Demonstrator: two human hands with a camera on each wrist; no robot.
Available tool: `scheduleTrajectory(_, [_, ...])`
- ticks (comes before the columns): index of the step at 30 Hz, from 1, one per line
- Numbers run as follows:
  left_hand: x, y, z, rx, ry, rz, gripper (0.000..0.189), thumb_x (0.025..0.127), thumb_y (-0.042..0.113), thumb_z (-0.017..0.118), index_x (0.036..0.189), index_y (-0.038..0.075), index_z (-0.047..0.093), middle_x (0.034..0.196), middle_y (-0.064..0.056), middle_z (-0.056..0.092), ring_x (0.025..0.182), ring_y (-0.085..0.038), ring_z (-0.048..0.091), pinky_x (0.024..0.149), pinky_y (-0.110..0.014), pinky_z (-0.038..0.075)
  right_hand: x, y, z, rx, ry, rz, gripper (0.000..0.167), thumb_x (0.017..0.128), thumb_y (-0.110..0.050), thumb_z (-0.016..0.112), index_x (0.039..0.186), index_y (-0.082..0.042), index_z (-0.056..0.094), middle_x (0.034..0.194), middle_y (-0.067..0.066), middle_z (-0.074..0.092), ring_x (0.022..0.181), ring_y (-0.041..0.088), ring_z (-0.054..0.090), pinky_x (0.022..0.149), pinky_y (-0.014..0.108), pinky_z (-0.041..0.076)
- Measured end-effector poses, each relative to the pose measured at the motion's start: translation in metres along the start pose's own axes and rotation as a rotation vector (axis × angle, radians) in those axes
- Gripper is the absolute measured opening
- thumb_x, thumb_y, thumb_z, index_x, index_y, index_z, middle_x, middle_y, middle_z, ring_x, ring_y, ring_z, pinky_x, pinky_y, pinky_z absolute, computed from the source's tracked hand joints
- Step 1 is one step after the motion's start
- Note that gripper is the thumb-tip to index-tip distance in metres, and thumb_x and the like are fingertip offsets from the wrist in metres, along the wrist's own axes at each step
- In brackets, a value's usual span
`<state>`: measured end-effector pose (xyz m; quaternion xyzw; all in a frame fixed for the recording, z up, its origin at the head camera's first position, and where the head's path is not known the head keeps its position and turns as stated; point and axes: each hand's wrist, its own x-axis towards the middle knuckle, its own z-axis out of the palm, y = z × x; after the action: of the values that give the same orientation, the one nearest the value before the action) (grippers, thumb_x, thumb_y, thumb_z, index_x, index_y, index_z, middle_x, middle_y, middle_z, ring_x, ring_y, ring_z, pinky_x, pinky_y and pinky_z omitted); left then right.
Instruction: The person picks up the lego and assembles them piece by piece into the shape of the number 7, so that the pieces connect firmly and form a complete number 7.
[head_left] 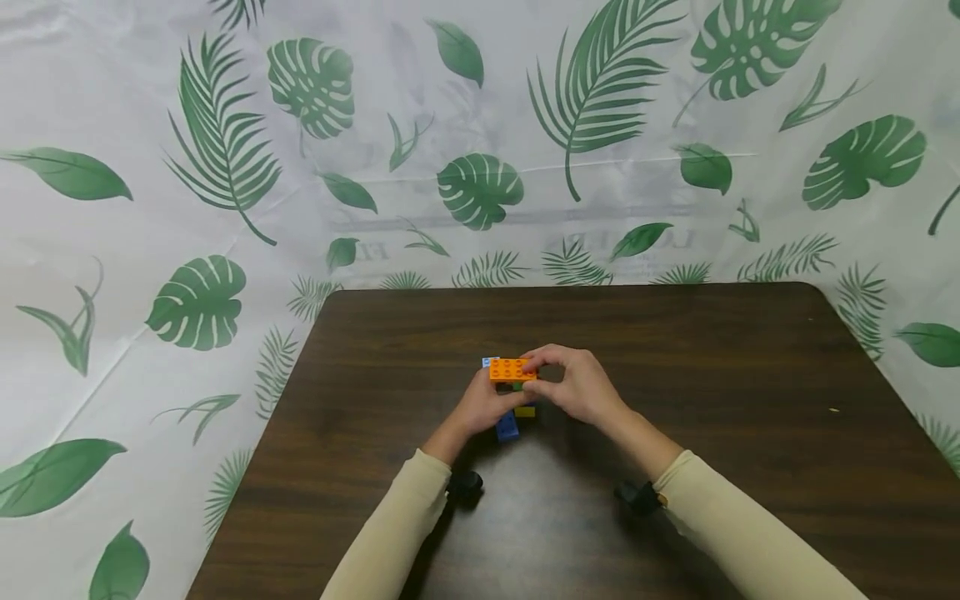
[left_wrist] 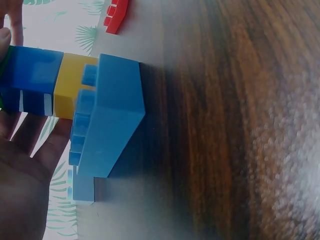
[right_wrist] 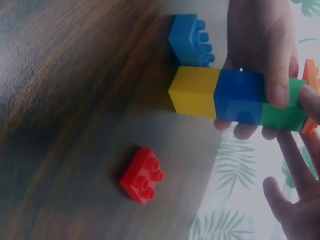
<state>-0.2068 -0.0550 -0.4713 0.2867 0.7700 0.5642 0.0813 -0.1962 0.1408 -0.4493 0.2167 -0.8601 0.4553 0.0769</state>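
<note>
My left hand (head_left: 480, 406) grips an upright stack of toy building bricks, its thumb across the green brick (right_wrist: 285, 116) and its fingers behind. Under the green one come a blue brick (right_wrist: 239, 97) and, lowest, a yellow brick (right_wrist: 194, 92). At the top, right at the green brick, is an orange eight-stud brick (head_left: 507, 369), pinched by the thumb and index finger of my right hand (head_left: 581, 387). The right hand's other fingers are spread apart in the right wrist view. A lighter blue brick (left_wrist: 112, 110) rests on the table close beside the stack.
A red brick (right_wrist: 142, 176) lies studs up on the dark wooden table (head_left: 720, 358); the head view hides it. A pale blue brick (head_left: 487, 362) sits behind the left hand. Beyond the table's far edge hangs a leaf-print cloth (head_left: 405, 83).
</note>
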Motion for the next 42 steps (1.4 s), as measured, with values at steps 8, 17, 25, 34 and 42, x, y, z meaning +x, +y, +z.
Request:
scheduleTrajectory(8, [0.004,-0.014,0.003,-0.013,-0.017,-0.027,0.031,0.092,0.013,0.071,0.120,0.001,0.065,0.111,-0.009,0.067,0.094,-0.011,0.063,0.087,-0.032,0.053,-0.002,0.000,-0.001,-0.070,0.006,-0.031,0.021,0.079,-0.017,0.084,0.097,-0.019,0.075,0.112,-0.006,0.070,0.103,0.019,0.065,0.094,0.048,0.049])
scheduleTrajectory(17, [0.011,-0.040,0.009,-0.029,-0.005,0.015,0.033,0.092,0.016,0.071,0.122,0.004,0.066,0.112,-0.005,0.069,0.100,-0.015,0.065,0.089,-0.032,0.052,-0.005,0.003,0.001,-0.126,0.026,-0.089,0.021,0.080,-0.018,0.084,0.099,-0.017,0.076,0.115,-0.007,0.070,0.106,0.019,0.065,0.093,0.045,0.050])
scheduleTrajectory(25, [0.010,-0.039,0.009,-0.020,0.012,0.021,0.033,0.091,0.014,0.071,0.122,0.004,0.065,0.113,-0.006,0.068,0.100,-0.015,0.065,0.088,-0.031,0.052,-0.008,0.009,0.002,-0.200,0.048,-0.211,0.028,0.080,-0.016,0.083,0.107,-0.015,0.075,0.123,-0.004,0.067,0.110,0.020,0.063,0.097,0.049,0.045])
scheduleTrajectory(34, [0.010,-0.041,0.010,-0.011,0.008,0.035,0.035,0.091,0.010,0.071,0.124,0.004,0.063,0.115,-0.009,0.067,0.101,-0.018,0.065,0.088,-0.032,0.053,-0.008,0.015,0.001,-0.209,0.039,-0.345,0.043,0.079,-0.010,0.083,0.120,-0.012,0.070,0.126,0.000,0.064,0.111,0.023,0.060,0.094,0.049,0.048])
scheduleTrajectory(42, [0.007,-0.041,0.011,-0.015,0.008,-0.008,0.035,0.092,0.013,0.070,0.125,0.004,0.062,0.116,-0.008,0.066,0.101,-0.017,0.064,0.088,-0.031,0.053,-0.011,0.019,0.003,-0.197,0.072,-0.387,0.039,0.076,-0.006,0.084,0.113,-0.010,0.074,0.125,0.002,0.066,0.108,0.022,0.065,0.088,0.044,0.053])
